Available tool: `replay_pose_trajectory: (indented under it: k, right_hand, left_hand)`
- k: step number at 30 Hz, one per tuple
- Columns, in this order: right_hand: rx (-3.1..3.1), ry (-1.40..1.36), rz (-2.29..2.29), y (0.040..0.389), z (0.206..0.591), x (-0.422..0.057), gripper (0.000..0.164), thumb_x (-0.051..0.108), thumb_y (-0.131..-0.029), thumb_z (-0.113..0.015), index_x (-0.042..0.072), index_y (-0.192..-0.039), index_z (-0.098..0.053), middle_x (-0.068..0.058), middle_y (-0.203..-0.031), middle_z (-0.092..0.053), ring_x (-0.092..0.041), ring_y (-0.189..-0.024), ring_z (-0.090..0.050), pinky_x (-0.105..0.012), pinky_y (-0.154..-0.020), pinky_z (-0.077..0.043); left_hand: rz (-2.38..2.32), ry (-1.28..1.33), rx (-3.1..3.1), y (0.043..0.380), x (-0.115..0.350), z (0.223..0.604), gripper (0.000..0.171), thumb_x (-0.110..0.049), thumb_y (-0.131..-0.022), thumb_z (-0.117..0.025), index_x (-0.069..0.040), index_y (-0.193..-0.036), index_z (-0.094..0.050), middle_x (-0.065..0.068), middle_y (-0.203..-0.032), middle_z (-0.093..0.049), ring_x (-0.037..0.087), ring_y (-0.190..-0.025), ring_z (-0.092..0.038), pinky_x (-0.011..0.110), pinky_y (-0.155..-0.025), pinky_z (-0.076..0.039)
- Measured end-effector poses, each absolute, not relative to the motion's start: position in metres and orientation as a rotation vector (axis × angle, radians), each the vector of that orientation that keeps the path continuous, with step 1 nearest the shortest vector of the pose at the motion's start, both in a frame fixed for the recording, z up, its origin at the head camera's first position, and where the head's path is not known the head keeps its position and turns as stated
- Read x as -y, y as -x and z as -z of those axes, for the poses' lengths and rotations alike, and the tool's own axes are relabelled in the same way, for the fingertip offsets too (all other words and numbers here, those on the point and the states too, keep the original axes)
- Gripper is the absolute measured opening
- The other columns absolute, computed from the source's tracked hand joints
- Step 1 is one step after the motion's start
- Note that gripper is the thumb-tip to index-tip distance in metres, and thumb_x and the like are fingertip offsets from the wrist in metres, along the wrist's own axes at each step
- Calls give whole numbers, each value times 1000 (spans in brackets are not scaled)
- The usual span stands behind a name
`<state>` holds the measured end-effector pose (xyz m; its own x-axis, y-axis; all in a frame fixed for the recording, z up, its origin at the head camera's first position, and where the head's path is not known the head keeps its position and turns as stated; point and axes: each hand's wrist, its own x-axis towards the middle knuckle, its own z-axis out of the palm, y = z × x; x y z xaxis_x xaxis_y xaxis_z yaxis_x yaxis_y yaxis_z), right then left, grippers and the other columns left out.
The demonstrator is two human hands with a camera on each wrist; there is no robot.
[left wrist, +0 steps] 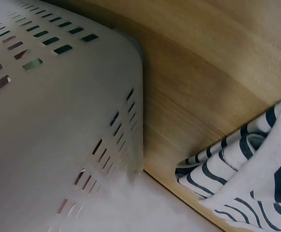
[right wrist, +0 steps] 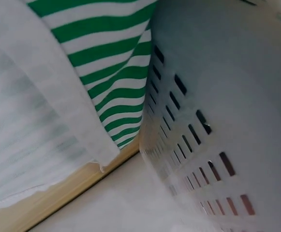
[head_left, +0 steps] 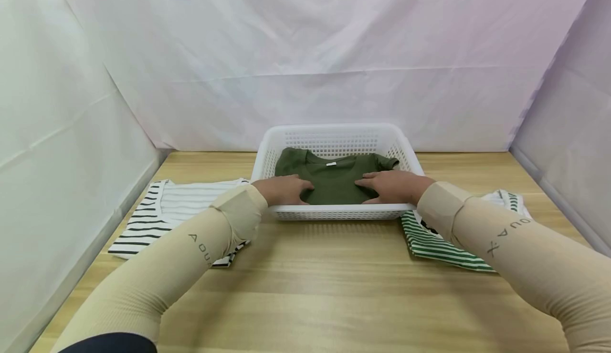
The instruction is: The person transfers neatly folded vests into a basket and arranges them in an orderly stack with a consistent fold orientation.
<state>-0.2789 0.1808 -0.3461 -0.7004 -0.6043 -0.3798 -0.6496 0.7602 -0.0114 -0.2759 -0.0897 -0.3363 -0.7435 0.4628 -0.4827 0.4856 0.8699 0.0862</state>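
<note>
A dark green short-sleeved shirt [head_left: 333, 186] lies in the white plastic basket [head_left: 334, 208], its neckline and small white label toward the back. My left hand [head_left: 282, 187] reaches over the basket's left front corner, fingers extended onto the shirt's left side. Over the right front corner, my right hand [head_left: 395, 186] rests its fairly straight fingers on the shirt's right side. Both wrist views look at the outside of the slotted basket wall [left wrist: 58, 116], so the hands are hidden there.
Left of the basket lies a black-and-white striped garment [head_left: 143, 223]. A green-and-white striped garment [head_left: 444, 249] lies at the right, against the basket in the right wrist view. White cloth walls [head_left: 310, 93] enclose the wooden table [head_left: 324, 289] behind and at both sides.
</note>
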Motion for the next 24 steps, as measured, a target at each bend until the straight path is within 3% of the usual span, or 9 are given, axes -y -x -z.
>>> replay_pose_trajectory:
  k: [7,17,20,24]
  right_hand:
    - [-2575,991,-128,283,344,-188,69,56,-87,-50,17,-143,-35,-13,-146,-35,-34,-126,-44,-49,-100,-37]
    - [-2555,1068,-34,288,341,-192,66,53,-87,-53,15,-139,-42,-12,-142,-41,-33,-125,-45,-49,-100,-38]
    - [-2561,1088,-4,289,342,-192,62,53,-87,-53,16,-136,-45,-12,-141,-43,-32,-123,-48,-48,-99,-40]
    - [-2601,1114,125,288,344,-193,48,45,-88,-55,16,-126,-57,-7,-127,-58,-23,-108,-60,-43,-91,-46]
  left_hand:
    - [67,-651,-2545,270,82,335,60,-49,-89,-52,-26,-141,-35,13,-148,-30,28,-132,-37,47,-102,-36]
    - [145,-597,-2602,265,75,331,64,-60,-89,-41,-23,-140,-35,13,-143,-36,31,-121,-49,47,-98,-41]
    - [142,-584,-2617,264,74,330,64,-61,-88,-42,-23,-139,-36,13,-141,-38,31,-119,-51,48,-98,-40]
    - [135,-574,-2613,263,73,330,67,-62,-87,-43,-23,-140,-33,13,-143,-35,32,-122,-48,49,-100,-37]
